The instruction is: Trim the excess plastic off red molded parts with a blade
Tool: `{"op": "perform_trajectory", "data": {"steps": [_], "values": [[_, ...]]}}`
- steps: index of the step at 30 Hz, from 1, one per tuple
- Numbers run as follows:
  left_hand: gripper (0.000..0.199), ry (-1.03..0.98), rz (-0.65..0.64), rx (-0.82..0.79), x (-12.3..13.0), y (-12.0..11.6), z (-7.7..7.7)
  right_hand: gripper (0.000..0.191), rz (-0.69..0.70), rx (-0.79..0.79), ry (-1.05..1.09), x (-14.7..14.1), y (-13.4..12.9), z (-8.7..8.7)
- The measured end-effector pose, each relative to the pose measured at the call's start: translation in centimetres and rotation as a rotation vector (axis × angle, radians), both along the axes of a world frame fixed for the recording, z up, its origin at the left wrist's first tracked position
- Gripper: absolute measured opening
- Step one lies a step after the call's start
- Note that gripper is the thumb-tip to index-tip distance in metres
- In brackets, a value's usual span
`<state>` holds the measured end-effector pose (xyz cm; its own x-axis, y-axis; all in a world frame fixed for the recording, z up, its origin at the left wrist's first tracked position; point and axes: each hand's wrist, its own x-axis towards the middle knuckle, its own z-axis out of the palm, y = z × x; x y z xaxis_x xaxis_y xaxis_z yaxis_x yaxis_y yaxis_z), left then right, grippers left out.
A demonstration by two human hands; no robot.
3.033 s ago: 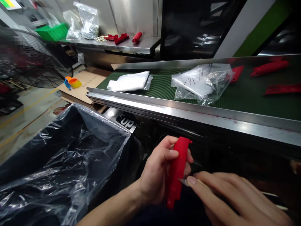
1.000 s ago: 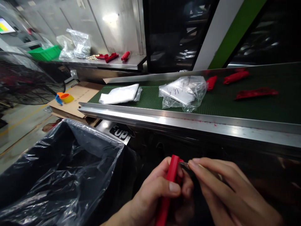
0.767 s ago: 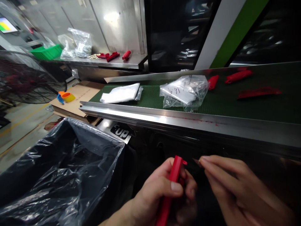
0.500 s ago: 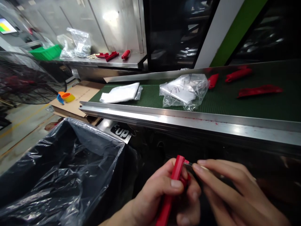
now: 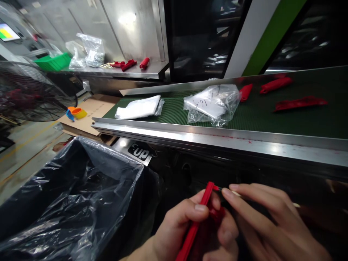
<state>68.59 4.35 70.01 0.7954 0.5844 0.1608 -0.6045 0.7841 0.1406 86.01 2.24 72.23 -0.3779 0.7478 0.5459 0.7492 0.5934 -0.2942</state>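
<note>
My left hand (image 5: 187, 228) grips a long red plastic part (image 5: 202, 204) edge-on, below the conveyor's steel rail. My right hand (image 5: 269, 224) pinches a thin small tool (image 5: 239, 194) whose tip touches the top end of the red part. Most of the tool is hidden by my fingers. Both hands are low in the view, in front of the dark machine front.
A green conveyor belt (image 5: 261, 116) carries more red parts (image 5: 300, 102), a clear bag (image 5: 212, 103) and a white bag stack (image 5: 138, 107). A bin lined with clear plastic (image 5: 70, 203) stands at left. A steel shelf (image 5: 130, 70) behind holds red parts and bags; a fan (image 5: 29, 94) stands at far left.
The red part has turned from face-on to edge-on in my left hand. My right hand briefly pulled the tool away, then brought its tip back to the part's top end.
</note>
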Motion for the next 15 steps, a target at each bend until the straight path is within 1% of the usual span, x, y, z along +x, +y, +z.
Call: {"op": "perform_trajectory", "data": {"steps": [4, 7, 11, 13, 15], "values": [[0.02, -0.026, 0.066, -0.142, 0.24, -0.44, 0.46, 0.045, 0.008, 0.021, -0.016, 0.51, 0.17, -0.06], [0.02, -0.022, 0.05, -0.17, 0.15, -0.72, 0.63, 0.047, 0.008, 0.036, -0.039, 0.75, 0.23, 0.06], [0.02, -0.015, 0.078, -0.214, 0.1, -0.88, 0.61, 0.049, 0.005, 0.069, -0.084, 0.34, 0.02, 0.02], [0.019, -0.05, 0.061, -0.215, 0.26, -0.87, 0.46, 0.046, -0.035, 0.097, -0.084, 0.02, -0.21, -0.17], [0.019, -0.11, 0.051, -0.179, 0.46, -0.85, 0.1, 0.044, -0.088, 0.124, -0.076, 0.08, -0.39, -0.43]]}}
